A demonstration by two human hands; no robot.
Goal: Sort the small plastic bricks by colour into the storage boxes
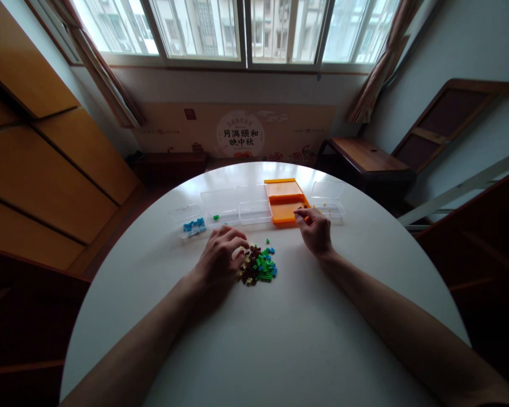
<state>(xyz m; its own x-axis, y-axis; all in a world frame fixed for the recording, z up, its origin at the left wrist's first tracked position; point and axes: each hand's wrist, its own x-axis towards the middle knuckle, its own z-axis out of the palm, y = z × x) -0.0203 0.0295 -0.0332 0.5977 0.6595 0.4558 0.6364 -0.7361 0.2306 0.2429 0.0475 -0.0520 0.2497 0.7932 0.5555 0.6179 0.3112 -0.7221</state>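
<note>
On the table, a heap of small toy building bricks [263, 264] mixes brown, green, blue and cream pieces. My left hand [223, 249] is at the heap's left edge, its fingers curved and thumb apart, with no brick visible between them. Over the right side of the orange box [283, 213], my right hand [316, 230] pinches a small dark brick [298, 211] between thumb and fingertips. The box's lid is folded back, and my right hand hides part of its right end.
Clear lidded boxes flank the orange one: one with blue bricks [194, 226], one with a green brick [216, 217], a middle clear box [255, 212], and a right clear box [334, 210] with yellow bits. The round white table [288, 339] has a curved edge.
</note>
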